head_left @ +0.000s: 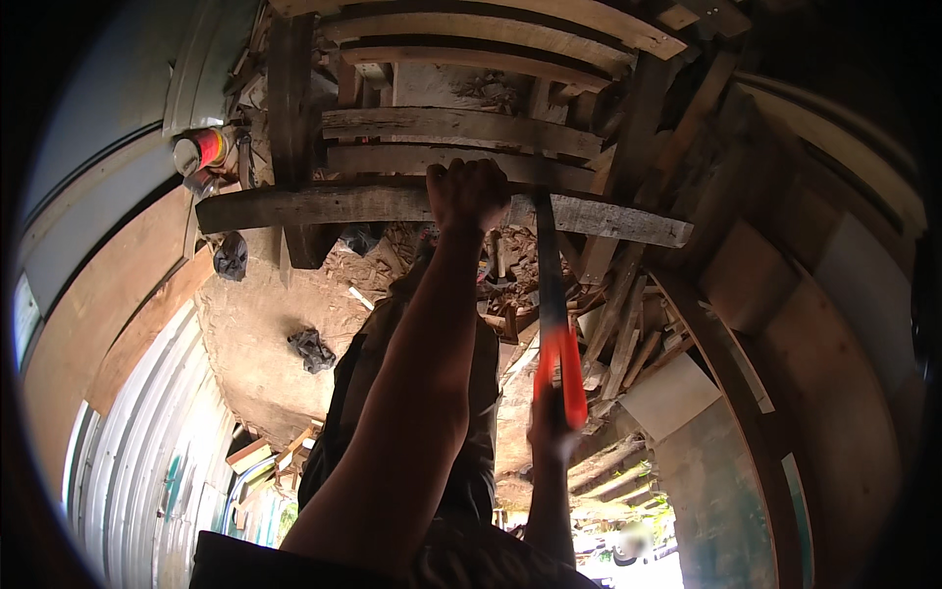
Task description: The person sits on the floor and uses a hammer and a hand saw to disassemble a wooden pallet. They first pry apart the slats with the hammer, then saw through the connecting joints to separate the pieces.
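Observation:
My left hand (467, 195) is closed over a rough wooden plank (314, 206) that lies crosswise on top of other timbers. To its right, a handsaw (550, 285) with a dark blade and an orange handle meets the same plank. My right hand (551, 422) grips the saw's handle low in the view, slightly blurred. The blade's far end reaches the plank a short way right of my left hand. Whether a cut has opened in the wood is too small to tell.
Several planks (461, 126) form a slatted frame beyond. Scrap wood (628, 344) is piled at the right, near leaning boards (785, 324). Dark plastic scraps (312, 349) lie on the floor at the left. A red and yellow can (203, 151) stands by the left wall.

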A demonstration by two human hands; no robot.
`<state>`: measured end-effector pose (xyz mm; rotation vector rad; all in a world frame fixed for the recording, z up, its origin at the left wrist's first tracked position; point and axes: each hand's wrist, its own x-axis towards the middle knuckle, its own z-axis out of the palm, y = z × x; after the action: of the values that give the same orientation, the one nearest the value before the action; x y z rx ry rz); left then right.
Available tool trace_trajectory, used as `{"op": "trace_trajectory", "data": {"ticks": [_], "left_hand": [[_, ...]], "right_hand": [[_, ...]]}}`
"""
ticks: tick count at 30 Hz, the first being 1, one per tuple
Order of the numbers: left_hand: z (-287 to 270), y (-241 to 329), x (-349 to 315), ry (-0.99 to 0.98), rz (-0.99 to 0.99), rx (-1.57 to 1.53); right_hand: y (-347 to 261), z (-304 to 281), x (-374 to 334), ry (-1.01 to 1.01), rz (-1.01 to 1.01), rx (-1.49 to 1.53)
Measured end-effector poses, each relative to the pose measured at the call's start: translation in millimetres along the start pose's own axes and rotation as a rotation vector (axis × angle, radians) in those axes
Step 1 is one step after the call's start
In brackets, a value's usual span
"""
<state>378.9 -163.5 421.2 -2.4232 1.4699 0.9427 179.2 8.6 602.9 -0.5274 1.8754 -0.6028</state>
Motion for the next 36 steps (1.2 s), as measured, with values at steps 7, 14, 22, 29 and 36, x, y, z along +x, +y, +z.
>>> {"op": "trace_trajectory", "data": {"ticks": [7,14,22,29,36], "left_hand": [[4.8,-5.0,-2.2,-0.002,-0.006,0.053],[3.7,1.9,-3.5,0.028,0.02,0.053],[13.1,-7.9,-18.7,0.069,-0.036,0.114],[32.3,-6.2,3.3,0.341,0.134,0.169],[15.8,-3.6,-9.9,0.122,0.057,0.206]], "right_hand": [[70.7,-43.0,-16.3,0.095,0.105,-0.166],[13.5,42.5,36.7,-0.041,-0.209,-0.314],[12.0,-53.5,-65.6,-0.237,-0.451,-0.678],[15.0,73.5,73.1,-0.047,-0.488,-0.408],[12.6,-43.3,-55.8,-0.237,-0.478,-0.677]]}}
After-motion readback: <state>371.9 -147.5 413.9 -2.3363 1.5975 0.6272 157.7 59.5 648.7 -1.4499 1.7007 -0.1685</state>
